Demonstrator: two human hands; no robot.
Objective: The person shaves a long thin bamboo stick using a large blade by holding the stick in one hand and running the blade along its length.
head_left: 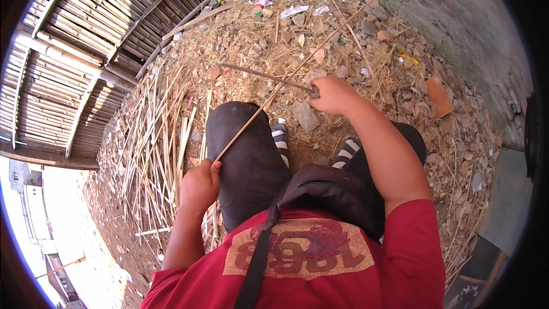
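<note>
My left hand (199,187) is closed around the near end of a long thin bamboo stick (245,127), beside my left knee. Over the thigh and out past it, the stick slants up to the right toward the far rubble. My right hand (333,95) grips the dark handle of a knife (260,74) with a long, narrow brown blade. That blade points left and crosses the stick beyond my knees; whether the two touch I cannot tell. Several pale split bamboo strips (150,140) lie in a loose heap to the left of my leg.
A bamboo slat wall (74,51) rises at the left, and a brick wall (457,17) at the right. Stones, straw and litter cover the ground. An orange-brown brick piece (439,96) lies by the right wall. My sandalled feet (347,151) stand between my knees.
</note>
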